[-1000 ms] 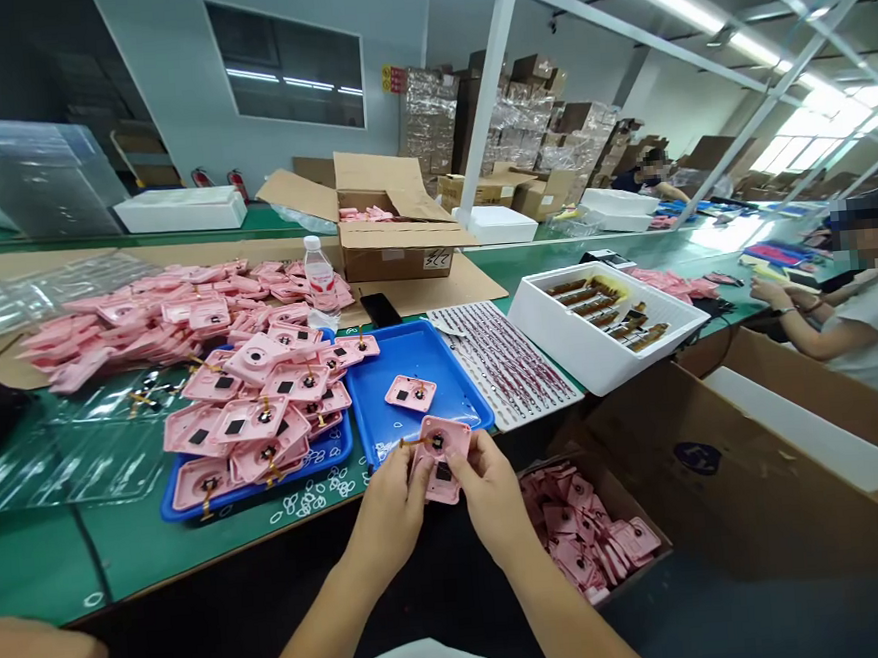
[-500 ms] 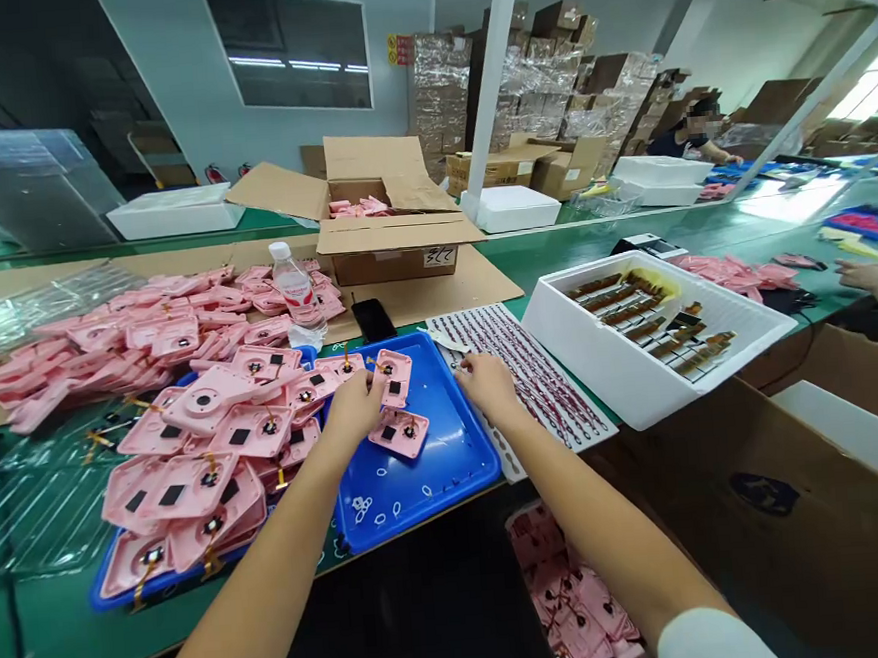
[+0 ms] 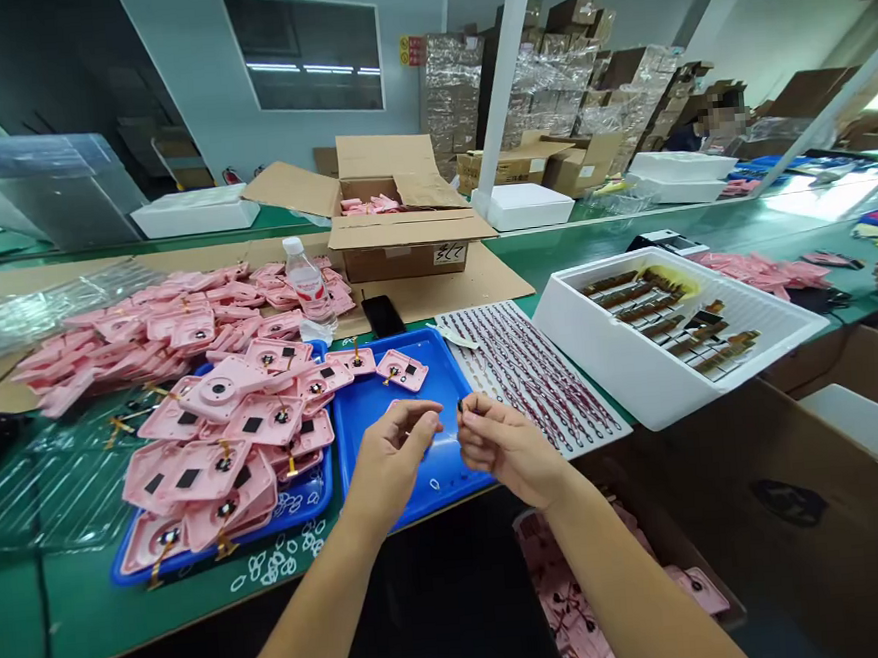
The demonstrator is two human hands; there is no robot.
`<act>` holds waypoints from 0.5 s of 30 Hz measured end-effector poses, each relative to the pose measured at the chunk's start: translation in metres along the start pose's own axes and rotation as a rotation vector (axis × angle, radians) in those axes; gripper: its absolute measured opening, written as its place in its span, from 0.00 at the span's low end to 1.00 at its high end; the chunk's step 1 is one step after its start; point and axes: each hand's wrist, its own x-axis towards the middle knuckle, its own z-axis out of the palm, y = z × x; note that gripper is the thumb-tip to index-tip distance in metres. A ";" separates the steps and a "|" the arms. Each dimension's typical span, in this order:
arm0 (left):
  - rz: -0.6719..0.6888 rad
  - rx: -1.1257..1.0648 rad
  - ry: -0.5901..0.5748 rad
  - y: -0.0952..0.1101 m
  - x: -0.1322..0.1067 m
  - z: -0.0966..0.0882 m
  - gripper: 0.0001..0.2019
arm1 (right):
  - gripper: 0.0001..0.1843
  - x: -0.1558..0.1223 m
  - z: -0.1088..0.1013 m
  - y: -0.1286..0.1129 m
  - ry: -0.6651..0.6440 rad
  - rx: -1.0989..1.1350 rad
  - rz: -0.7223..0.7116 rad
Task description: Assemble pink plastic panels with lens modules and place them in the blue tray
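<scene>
My right hand [image 3: 508, 446] is closed in a pinch on a small dark part [image 3: 460, 408], too small to name more exactly. Facing it, my left hand [image 3: 399, 459] has its fingers loosely curved, thumb and forefinger slightly apart with nothing visible between them. Both hands are over the front of a blue tray [image 3: 446, 369]. In that tray lies a pink plastic shell [image 3: 403, 370] with a black square pad; another is mostly hidden behind my left hand. Right of the tray, a white sheet [image 3: 580, 399] carries rows of small dark red parts.
Pink shells [image 3: 224, 424] heap over a second blue tray [image 3: 326, 492] on the left. Behind stand a water bottle [image 3: 308, 283], a phone [image 3: 383, 316] and an open carton [image 3: 404, 261]. A white foam box [image 3: 605, 342] with brown flex strips is at right. Another person's hand shows far right.
My left hand has let go of the pink shell, which now lies at the tray's back. Both hands have come nearer together and toward me; my right hand has left the sheet with the dark part.
</scene>
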 end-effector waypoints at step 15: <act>-0.056 -0.046 -0.077 0.004 -0.092 -0.005 0.12 | 0.15 -0.099 0.048 0.014 0.141 -0.188 -0.117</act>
